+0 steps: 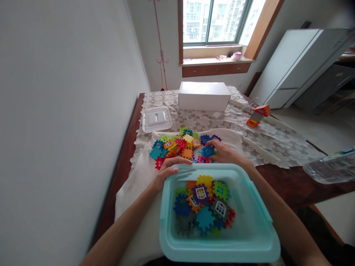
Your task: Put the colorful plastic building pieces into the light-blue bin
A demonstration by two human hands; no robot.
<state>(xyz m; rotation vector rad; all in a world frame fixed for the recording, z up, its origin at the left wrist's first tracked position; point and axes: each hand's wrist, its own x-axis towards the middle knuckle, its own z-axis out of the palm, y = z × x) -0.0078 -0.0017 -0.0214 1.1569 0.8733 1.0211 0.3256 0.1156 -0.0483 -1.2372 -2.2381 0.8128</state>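
Note:
A light teal plastic bin (249,221) is close in front of me, with several colourful interlocking plastic building pieces (205,218) inside. My left hand (168,170) grips its far left corner, thumb on the rim and fingers stretched along the outer side. Beyond the bin, a loose pile of similar pieces (177,147) lies on a white cloth (138,199). At the pile's right side, my right hand (222,152) has its thumb and fingers around a blue building piece (207,151). The right forearm passes along the bin's right side.
Farther back on the lace-covered table are a clear lid (157,119) and a white box (203,96). An orange and grey assembled shape (257,116) stands at the right. A clear plastic container (330,168) sits near the right table edge. A wall (69,92) borders the left side.

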